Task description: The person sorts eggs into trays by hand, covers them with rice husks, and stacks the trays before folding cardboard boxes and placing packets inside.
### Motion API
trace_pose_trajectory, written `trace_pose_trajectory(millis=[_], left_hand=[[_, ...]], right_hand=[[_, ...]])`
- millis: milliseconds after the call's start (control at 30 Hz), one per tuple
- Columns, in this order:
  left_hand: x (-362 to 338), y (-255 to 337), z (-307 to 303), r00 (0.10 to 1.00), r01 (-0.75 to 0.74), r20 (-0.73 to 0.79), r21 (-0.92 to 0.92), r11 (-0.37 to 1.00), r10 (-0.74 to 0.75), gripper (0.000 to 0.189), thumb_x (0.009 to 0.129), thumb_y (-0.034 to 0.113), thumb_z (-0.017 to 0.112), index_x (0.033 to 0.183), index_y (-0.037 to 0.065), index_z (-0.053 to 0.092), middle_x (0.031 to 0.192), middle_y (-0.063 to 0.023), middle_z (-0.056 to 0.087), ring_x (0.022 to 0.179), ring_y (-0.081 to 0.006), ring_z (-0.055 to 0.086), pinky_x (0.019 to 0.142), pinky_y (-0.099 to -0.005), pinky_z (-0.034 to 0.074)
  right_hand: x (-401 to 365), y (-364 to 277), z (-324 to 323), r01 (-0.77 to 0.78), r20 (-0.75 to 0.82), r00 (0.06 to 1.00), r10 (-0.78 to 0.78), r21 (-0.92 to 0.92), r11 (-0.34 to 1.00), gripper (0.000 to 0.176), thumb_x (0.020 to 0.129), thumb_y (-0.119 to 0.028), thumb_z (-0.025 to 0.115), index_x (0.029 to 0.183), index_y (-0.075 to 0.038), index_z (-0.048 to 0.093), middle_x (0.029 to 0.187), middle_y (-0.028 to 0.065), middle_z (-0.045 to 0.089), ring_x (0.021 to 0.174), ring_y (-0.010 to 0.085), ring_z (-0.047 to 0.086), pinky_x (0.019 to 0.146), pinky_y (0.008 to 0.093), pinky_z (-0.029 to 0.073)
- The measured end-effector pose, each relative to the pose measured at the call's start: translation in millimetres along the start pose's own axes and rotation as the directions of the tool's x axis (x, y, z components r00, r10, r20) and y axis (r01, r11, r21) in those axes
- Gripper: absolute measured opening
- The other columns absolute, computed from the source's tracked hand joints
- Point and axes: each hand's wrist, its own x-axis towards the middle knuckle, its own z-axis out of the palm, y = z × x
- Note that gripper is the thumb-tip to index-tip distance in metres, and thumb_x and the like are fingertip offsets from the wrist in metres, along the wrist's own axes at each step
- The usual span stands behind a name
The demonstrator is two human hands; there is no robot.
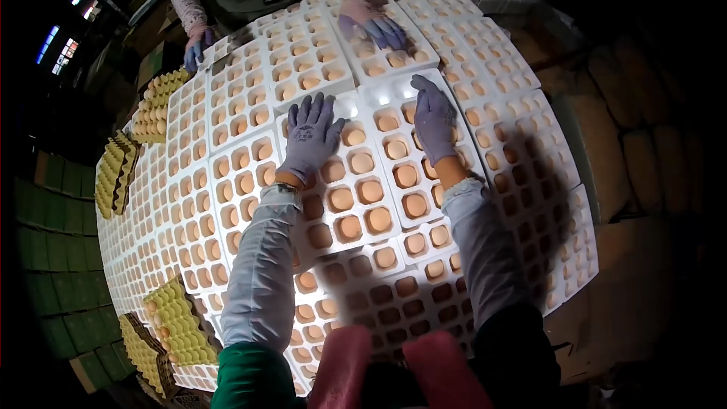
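Observation:
My left hand (310, 140), in a purple-grey glove, lies palm down with its fingers spread on the upper end of a white foam egg tray (344, 208). Brown eggs (341, 198) sit singly in the tray's square pockets. To the right, my right hand (434, 123), gloved alike, rests along the right side of a neighbouring foam tray (404, 159). Its fingers are stretched out, and nothing shows in its grasp. Part of that tray's right column of eggs is hidden beneath the hand and wrist.
Across the table, a co-worker's gloved hand (382, 30) rests on another foam tray (390, 68); their other hand (198, 47) is at the far left edge. Yellow egg flats (182, 326) lie along the left side. Green stacked boxes (64, 250) stand beyond; sacks (644, 136) are at right.

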Motion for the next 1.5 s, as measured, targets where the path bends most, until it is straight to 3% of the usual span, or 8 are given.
trace_pose_trajectory(millis=[167,433,733,933,1133,1267,1400,1500], left_hand=[[-29,26,-63,0.993,0.026,-0.107,-0.274,0.961,-0.058,0.037,0.089,0.019,0.048,0.124,0.006,0.05,0.126,-0.0172,0.05,0.121,-0.0356,0.042,0.106,-0.0457,0.024],[-294,32,-212,0.875,0.454,-0.017,-0.321,0.831,-0.485,0.015,0.075,0.019,0.069,0.086,0.008,0.069,0.079,-0.0068,0.065,0.077,-0.0263,0.061,0.071,-0.0352,0.047],[-569,-131,-343,0.143,0.979,-0.33,-0.09,0.182,-0.933,0.044,0.079,0.023,0.064,0.117,0.004,0.054,0.12,-0.011,0.053,0.11,-0.0284,0.051,0.093,-0.0398,0.04],[-551,-180,-341,0.333,0.902,-0.096,0.322,0.288,-0.938,0.038,0.074,0.031,0.066,0.104,0.01,0.058,0.106,-0.0079,0.059,0.101,-0.0251,0.052,0.088,-0.0409,0.036],[-582,-192,-349,0.371,0.873,-0.219,-0.249,0.419,-0.903,0.026,0.075,0.023,0.066,0.095,0.007,0.063,0.088,-0.0096,0.062,0.082,-0.0265,0.057,0.073,-0.0392,0.044],[-611,-175,-365,0.035,0.207,-0.052,-0.977,0.058,-0.998,0.036,0.085,0.02,0.061,0.114,0.001,0.054,0.099,-0.0064,0.06,0.086,-0.0178,0.056,0.072,-0.0285,0.048],[-614,-194,-384,-0.054,-0.198,-0.134,-0.97,0.143,-0.989,0.034,0.089,0.023,0.058,0.112,-0.001,0.054,0.1,-0.0058,0.058,0.086,-0.013,0.057,0.068,-0.0227,0.047],[-605,-223,-397,0.163,0.88,0.107,-0.464,0.096,-0.981,0.039,0.077,0.038,0.065,0.096,0.004,0.062,0.085,-0.01,0.063,0.08,-0.0194,0.061,0.067,-0.0332,0.048]], right_hand=[[11,31,-25,-0.111,-0.013,0.954,0.298,0.912,0.394,0.035,0.093,-0.013,0.044,0.126,-0.003,0.044,0.124,0.0178,0.051,0.112,0.0274,0.052,0.1,0.0343,0.038],[-162,-142,48,-0.373,0.551,0.817,0.17,0.281,0.884,0.022,0.092,-0.007,0.048,0.11,0.001,0.059,0.092,0.007,0.063,0.074,0.0109,0.058,0.063,0.0241,0.048],[-355,-287,273,0.181,0.956,0.24,-0.165,0.123,0.976,0.032,0.083,-0.025,0.058,0.11,-0.008,0.059,0.097,0.0106,0.062,0.082,0.0244,0.06,0.08,0.0365,0.047],[-443,-337,469,0.52,0.88,0.262,-0.396,0.217,0.826,0.034,0.084,-0.027,0.054,0.115,-0.013,0.058,0.112,0.0117,0.059,0.098,0.0269,0.059,0.086,0.0382,0.045],[-450,-350,516,0.669,0.96,0.111,-0.258,0.12,0.734,0.034,0.085,-0.027,0.055,0.114,-0.01,0.057,0.107,0.0115,0.06,0.096,0.0259,0.06,0.085,0.0358,0.046],[-440,-340,505,-0.482,0.94,0.338,-0.044,0.213,0.85,0.034,0.082,-0.029,0.059,0.106,-0.005,0.06,0.091,0.01,0.061,0.078,0.0154,0.061,0.071,0.0265,0.048],[-482,-356,492,0.624,0.958,0.098,-0.269,0.152,0.767,0.043,0.077,-0.036,0.065,0.107,-0.006,0.058,0.109,0.0152,0.058,0.101,0.0318,0.056,0.088,0.0424,0.042],[-474,-360,503,0.766,0.982,0.015,-0.191,0.112,0.634,0.046,0.079,-0.033,0.062,0.117,-0.009,0.053,0.104,0.0124,0.06,0.091,0.0238,0.059,0.078,0.0354,0.047]])
